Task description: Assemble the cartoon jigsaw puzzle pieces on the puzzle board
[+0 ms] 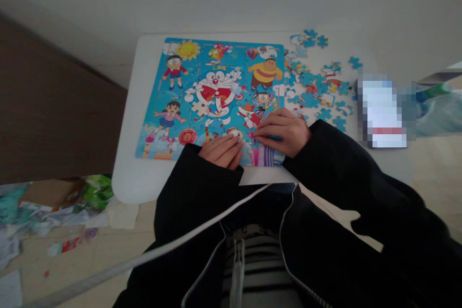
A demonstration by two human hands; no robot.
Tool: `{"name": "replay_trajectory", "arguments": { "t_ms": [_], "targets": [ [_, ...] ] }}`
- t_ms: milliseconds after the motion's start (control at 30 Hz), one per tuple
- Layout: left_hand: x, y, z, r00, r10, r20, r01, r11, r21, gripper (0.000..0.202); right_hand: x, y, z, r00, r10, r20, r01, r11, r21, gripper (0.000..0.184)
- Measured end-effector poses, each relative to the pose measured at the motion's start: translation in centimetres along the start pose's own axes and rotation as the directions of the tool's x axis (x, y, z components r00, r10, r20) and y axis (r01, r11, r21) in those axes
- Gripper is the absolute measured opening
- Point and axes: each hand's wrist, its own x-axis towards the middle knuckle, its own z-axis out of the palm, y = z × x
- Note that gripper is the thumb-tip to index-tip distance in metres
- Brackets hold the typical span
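Note:
A blue jigsaw puzzle board (159, 91) with cartoon figures lies on the white table, with pieces filling much of its picture. My left hand (223, 151) rests flat along the board's lower edge, fingers stretched out beside a round white cartoon face. Over the lower right part of the board, my right hand (285, 131) has its fingers closed on a small blue puzzle piece (273, 137); the piece is partly covered by the fingers. A pale, cream-coloured piece (199, 108) sits askew on the central figure, and a few red and white pieces (250, 116) lie near my right fingertips.
Loose puzzle pieces (317, 84) are heaped right of the board on the white table (132, 106). Beyond them lies a phone (382, 113) with a blurred screen. A white cable (202, 231) crosses before my body. Bags and a cardboard box (50, 192) are on the floor at left.

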Motion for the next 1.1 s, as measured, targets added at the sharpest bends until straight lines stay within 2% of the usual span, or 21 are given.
{"name": "replay_trajectory", "arguments": {
  "t_ms": [200,400,600,800,1100],
  "targets": [
    [0.0,0.2,-0.1,0.999,-0.051,-0.015,0.05,0.999,-0.016,0.016,-0.3,0.0,0.1,0.998,0.054,0.018,-0.054,0.998,0.02,0.016],
    [-0.1,0.3,-0.3,0.995,-0.094,-0.044,0.092,0.995,-0.034,0.017,-0.3,0.1,0.2,0.998,0.045,0.04,-0.046,0.999,0.019,0.017],
    [-0.3,-0.3,-0.3,0.988,-0.072,-0.137,0.07,0.997,-0.02,0.014,-0.2,0.0,0.3,0.998,0.032,0.052,-0.034,0.998,0.043,0.018],
    [-0.3,-0.4,-0.3,0.987,-0.079,-0.14,0.081,0.997,0.005,0.017,-0.3,-0.4,0.3,0.989,0.113,0.095,-0.119,0.991,0.064,0.019],
    [0.0,-0.7,-0.4,0.983,-0.096,-0.158,0.099,0.995,0.008,0.012,-0.3,-0.3,0.3,0.995,0.077,0.059,-0.079,0.996,0.037,0.02]
  ]
}}
